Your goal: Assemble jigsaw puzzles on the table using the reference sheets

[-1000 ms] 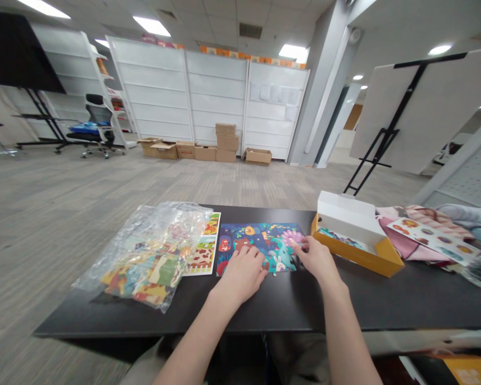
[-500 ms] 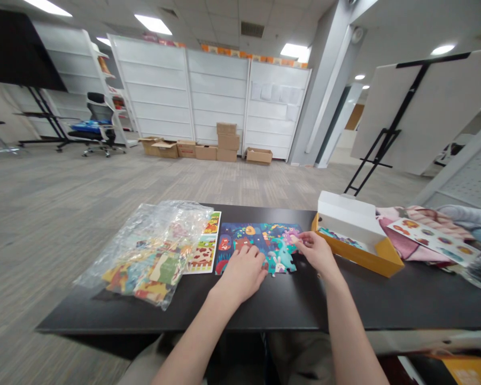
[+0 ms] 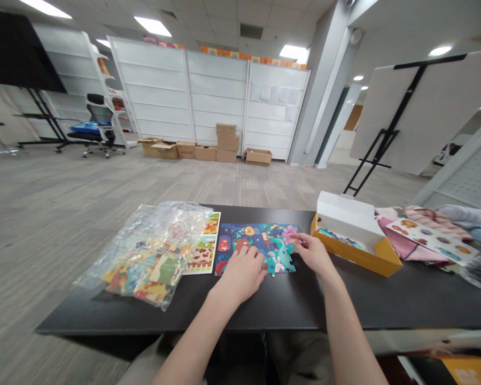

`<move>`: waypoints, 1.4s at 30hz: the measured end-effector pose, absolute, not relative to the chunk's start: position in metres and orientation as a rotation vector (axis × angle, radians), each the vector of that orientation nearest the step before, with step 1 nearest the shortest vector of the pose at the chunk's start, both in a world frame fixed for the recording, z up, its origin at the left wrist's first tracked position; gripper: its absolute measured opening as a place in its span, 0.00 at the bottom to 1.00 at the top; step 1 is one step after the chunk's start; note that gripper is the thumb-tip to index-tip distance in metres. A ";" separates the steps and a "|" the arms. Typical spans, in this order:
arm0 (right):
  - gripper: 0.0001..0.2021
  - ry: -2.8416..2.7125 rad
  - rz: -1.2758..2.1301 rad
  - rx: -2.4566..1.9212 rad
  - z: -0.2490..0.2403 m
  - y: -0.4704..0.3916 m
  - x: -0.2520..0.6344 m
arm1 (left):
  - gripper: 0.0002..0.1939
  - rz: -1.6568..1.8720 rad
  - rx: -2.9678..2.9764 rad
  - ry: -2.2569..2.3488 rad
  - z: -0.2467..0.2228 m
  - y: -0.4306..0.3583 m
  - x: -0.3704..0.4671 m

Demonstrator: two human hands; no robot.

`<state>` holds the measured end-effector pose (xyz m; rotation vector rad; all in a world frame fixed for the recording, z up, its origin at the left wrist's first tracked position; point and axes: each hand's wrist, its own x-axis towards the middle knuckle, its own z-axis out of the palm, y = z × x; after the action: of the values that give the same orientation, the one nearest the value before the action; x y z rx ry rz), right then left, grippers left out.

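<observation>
Puzzle flat on bench, lower centre of frame. Left hand palm down on it, grip open, fingers loosely curled. Right hand fingertips at purple piece, puzzle's right edge; can't tell if grip pinches or only touches. Looks like light, stiff card, likely smooth; tabs could bend or fray. Best hold: single piece by opposite edges; joined sheet needs support underneath, seams may part.
</observation>
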<state>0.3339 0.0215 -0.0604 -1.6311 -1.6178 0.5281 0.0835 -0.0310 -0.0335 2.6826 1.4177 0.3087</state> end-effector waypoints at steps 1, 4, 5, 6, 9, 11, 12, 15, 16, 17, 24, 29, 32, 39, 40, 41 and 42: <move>0.20 -1.602 0.533 -1.624 -0.061 0.022 0.334 | 0.11 0.313 2.681 1.416 -0.034 -0.031 0.083; 0.22 -1.542 0.552 -1.587 -0.062 0.023 0.334 | 0.11 0.320 2.680 1.412 -0.034 -0.031 0.083; 0.22 -1.524 0.561 -1.572 -0.063 0.023 0.334 | 0.11 0.319 2.680 1.413 -0.034 -0.030 0.083; 0.22 -1.507 0.568 -1.558 -0.063 0.023 0.334 | 0.11 0.317 2.678 1.415 -0.034 -0.030 0.083; 0.24 -1.454 0.579 -1.517 -0.063 0.022 0.334 | 0.11 0.320 2.670 1.416 -0.035 -0.031 0.083; 0.25 -1.423 0.578 -1.496 -0.063 0.022 0.333 | 0.11 0.330 2.666 1.412 -0.035 -0.031 0.083; 0.25 -1.413 0.579 -1.492 -0.062 0.021 0.332 | 0.11 0.337 2.667 1.409 -0.036 -0.031 0.083; 0.24 -1.380 0.609 -1.504 -0.059 0.020 0.330 | 0.11 0.344 2.668 1.411 -0.036 -0.031 0.082; 0.23 -1.361 0.639 -1.512 -0.058 0.019 0.330 | 0.11 0.341 2.666 1.412 -0.035 -0.031 0.082; 0.23 -1.335 0.677 -1.516 -0.057 0.018 0.329 | 0.11 0.336 2.664 1.411 -0.035 -0.031 0.083; 0.25 -1.258 0.826 -1.492 -0.054 0.016 0.329 | 0.11 0.343 2.647 1.404 -0.034 -0.032 0.084; 0.21 -1.467 0.514 -1.564 -0.058 0.019 0.329 | 0.11 0.343 2.659 1.409 -0.035 -0.031 0.084; 0.20 -1.510 0.430 -1.546 -0.055 0.018 0.325 | 0.13 0.333 2.680 1.411 -0.035 -0.032 0.084; 0.21 -1.439 0.832 -1.222 -0.032 0.001 0.311 | 0.15 0.566 2.456 1.411 -0.036 -0.029 0.085; 0.20 -1.450 0.896 -1.177 -0.029 -0.002 0.308 | 0.18 0.676 2.323 1.403 -0.036 -0.028 0.086; 0.20 -1.463 0.953 -1.138 -0.026 -0.005 0.306 | 0.21 0.798 2.159 1.377 -0.036 -0.025 0.088; 0.19 -1.478 1.004 -1.104 -0.024 -0.007 0.303 | 0.25 0.912 1.983 1.328 -0.037 -0.023 0.089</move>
<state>0.3028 -0.0074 -0.0243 -1.1045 -1.4778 1.0040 0.0891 -0.0226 -0.0370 1.9833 1.3285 0.9119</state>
